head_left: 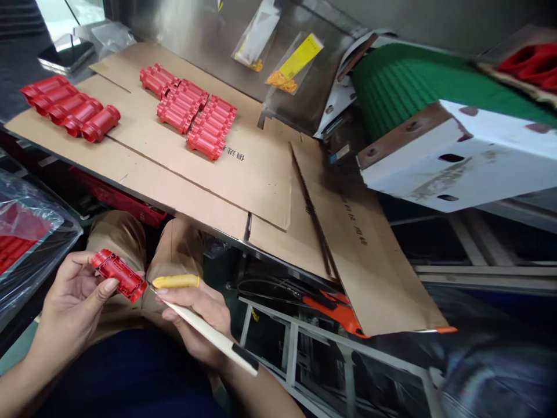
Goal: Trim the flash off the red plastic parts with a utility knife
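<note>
My left hand (82, 293) is closed around a red plastic tubular part (119, 274), held tilted above my lap. In my right hand (200, 316) is a slim tool with a pale handle (209, 334), dark near its back end; its thin tip is at the right end of the red part. I cannot tell whether tip and part touch. A yellow finger cot (176, 281) covers my right index finger. On the cardboard-covered table ahead stand rows of similar red parts (180, 104), with another row of red parts (72, 107) to the left.
Cardboard sheets (183, 180) cover the table. A phone (65, 53) lies at the far left. Right of the table is a conveyor with a green belt (418, 87) and white metal frame (470, 157). A plastic-lined bin (30, 232) of red parts is at my left; an orange-handled tool (335, 313) hangs below.
</note>
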Demonstrator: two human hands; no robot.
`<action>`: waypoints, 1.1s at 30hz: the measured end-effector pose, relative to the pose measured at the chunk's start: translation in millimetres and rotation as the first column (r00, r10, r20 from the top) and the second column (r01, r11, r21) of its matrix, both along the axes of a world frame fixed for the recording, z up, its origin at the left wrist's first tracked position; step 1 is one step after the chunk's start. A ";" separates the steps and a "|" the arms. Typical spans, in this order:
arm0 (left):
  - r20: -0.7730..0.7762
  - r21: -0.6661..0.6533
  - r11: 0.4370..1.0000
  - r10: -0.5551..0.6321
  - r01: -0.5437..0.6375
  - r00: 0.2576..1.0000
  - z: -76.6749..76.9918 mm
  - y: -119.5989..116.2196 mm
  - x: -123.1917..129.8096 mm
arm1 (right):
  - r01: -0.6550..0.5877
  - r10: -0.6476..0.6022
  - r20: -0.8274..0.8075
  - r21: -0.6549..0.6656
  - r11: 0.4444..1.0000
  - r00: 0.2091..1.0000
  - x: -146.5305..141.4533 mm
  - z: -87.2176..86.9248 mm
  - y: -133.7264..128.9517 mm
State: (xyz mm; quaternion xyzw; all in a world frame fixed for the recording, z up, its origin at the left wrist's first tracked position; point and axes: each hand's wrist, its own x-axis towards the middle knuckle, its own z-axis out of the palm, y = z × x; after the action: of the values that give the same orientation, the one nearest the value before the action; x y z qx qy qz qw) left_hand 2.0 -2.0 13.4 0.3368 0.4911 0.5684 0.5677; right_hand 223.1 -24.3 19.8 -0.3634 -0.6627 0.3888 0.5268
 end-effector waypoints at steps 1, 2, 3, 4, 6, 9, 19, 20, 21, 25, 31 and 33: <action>0.001 -0.013 1.000 0.002 -0.002 1.000 1.1 0.7 0.9 | 0.024 -0.030 0.064 0.082 0.996 0.998 -0.1 -0.2 1.5; 0.006 -0.025 1.000 0.001 -0.001 1.000 2.3 1.3 1.7 | 0.025 -0.038 0.096 0.136 0.990 0.995 -0.9 -1.4 2.7; 0.011 -0.034 0.999 0.004 -0.004 1.000 3.5 1.7 2.3 | 0.014 -0.033 0.113 0.166 0.986 0.993 -2.1 -3.3 3.6; 0.017 -0.041 0.999 0.008 -0.007 1.000 4.5 2.0 2.8 | 0.007 -0.029 0.121 0.183 0.983 0.992 -3.5 -5.5 4.2; 0.029 -0.057 0.998 0.014 -0.013 0.999 6.3 2.2 3.6 | 0.006 -0.029 0.111 0.201 0.980 0.993 -5.6 -9.5 4.6; 0.042 -0.064 0.998 0.029 -0.026 0.999 7.7 1.8 4.4 | 0.009 -0.032 0.105 0.210 0.978 0.994 -6.2 -12.2 4.2; 0.042 -0.095 0.995 0.037 -0.033 0.998 5.9 -0.8 3.7 | -0.005 -0.013 0.099 0.178 0.984 0.995 -4.5 -9.2 2.8; 0.041 -0.094 0.995 0.035 -0.031 0.999 5.6 -0.9 3.7 | -0.005 -0.012 0.092 0.180 0.984 0.996 -4.8 -9.5 2.9; 0.039 -0.090 0.996 0.033 -0.029 0.999 5.4 -1.0 3.7 | -0.005 -0.011 0.090 0.182 0.983 0.996 -5.0 -9.8 3.0; 0.042 -0.091 0.995 0.037 -0.033 0.998 4.9 -1.2 3.5 | -0.007 -0.010 0.103 0.160 0.987 0.995 -5.0 -10.4 3.3; 0.043 -0.071 0.997 0.038 -0.035 0.998 5.6 -1.8 2.5 | -0.007 -0.009 0.099 0.157 0.988 0.995 -5.2 -9.9 3.6; 0.041 -0.078 0.996 0.038 -0.034 0.998 5.2 -2.1 2.0 | -0.004 -0.016 0.118 0.162 0.987 0.993 -5.5 -10.1 3.2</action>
State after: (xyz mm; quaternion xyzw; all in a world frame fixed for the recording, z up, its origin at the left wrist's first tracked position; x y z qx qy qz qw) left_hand 4.0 -4.1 18.6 0.2934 0.5067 0.5661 0.5803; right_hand 217.5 -21.1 9.7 -0.3440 -0.7211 0.3100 0.5154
